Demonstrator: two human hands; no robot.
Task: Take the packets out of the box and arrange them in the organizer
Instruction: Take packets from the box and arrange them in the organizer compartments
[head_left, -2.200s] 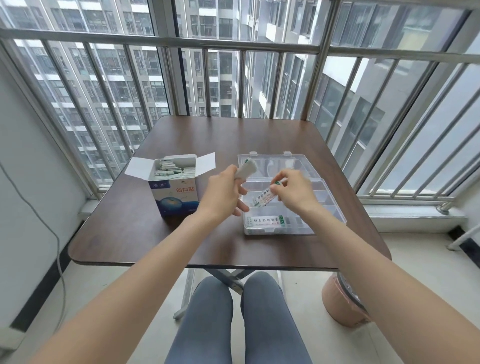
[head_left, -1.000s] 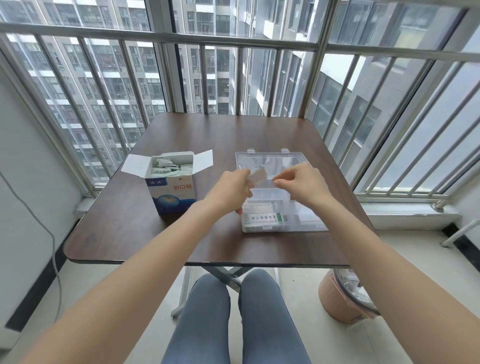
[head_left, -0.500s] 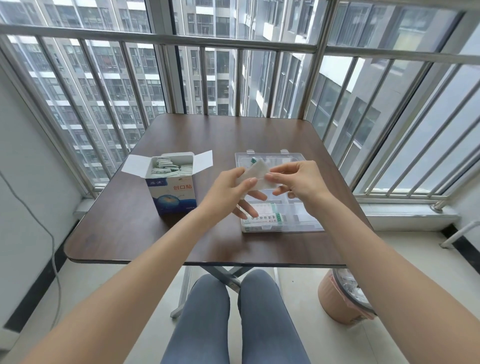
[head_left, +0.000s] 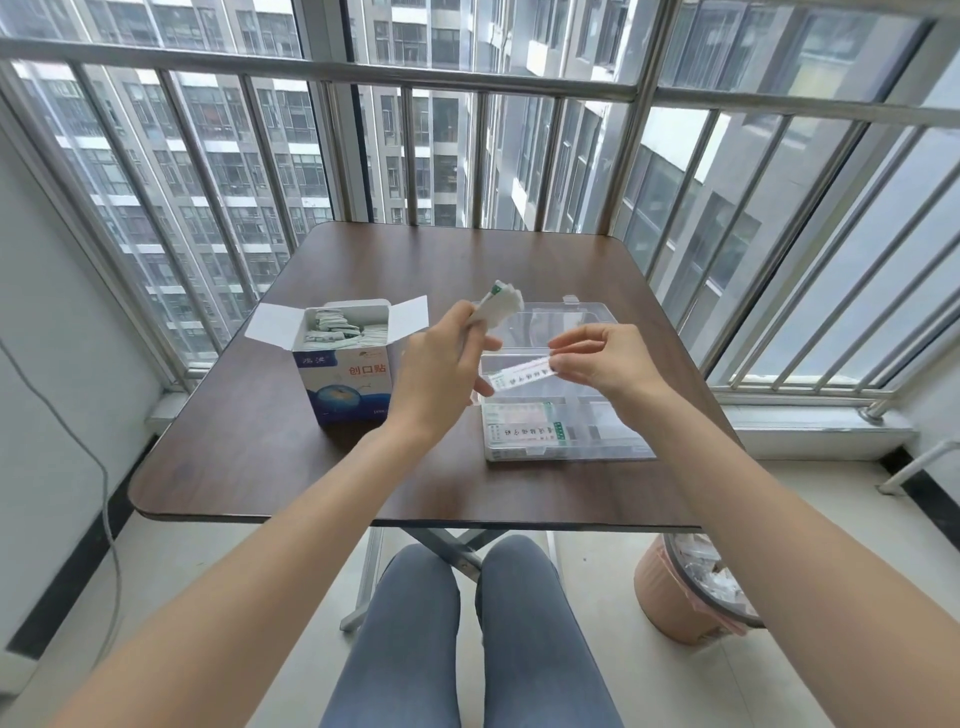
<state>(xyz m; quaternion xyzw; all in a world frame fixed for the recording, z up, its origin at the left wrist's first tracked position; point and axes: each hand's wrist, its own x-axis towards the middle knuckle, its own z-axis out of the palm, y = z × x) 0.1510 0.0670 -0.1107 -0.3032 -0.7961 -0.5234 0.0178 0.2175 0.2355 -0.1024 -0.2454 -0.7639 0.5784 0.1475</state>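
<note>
A brown tabletop (head_left: 363, 467) carries the open box (head_left: 343, 382) on its left side and the clear organizer (head_left: 613, 449) just to the right, its lid thrown back flat; the box front reads 创口贴 in red, with blue characters above too blurred to read. More packets sit loose inside the box, and a few already lie in the organizer's front-left compartment (head_left: 524, 428), printed with small characters I cannot make out and a green end stripe. The left hand (head_left: 441, 374) grips a small fanned stack (head_left: 500, 307) of them above the box's right flap, while the right hand (head_left: 605, 364) pinches a single packet (head_left: 519, 378) by its end over the organizer. These look featherlight, thin and floppy, likely slippery against each other, so pinching one short end should serve best
</note>
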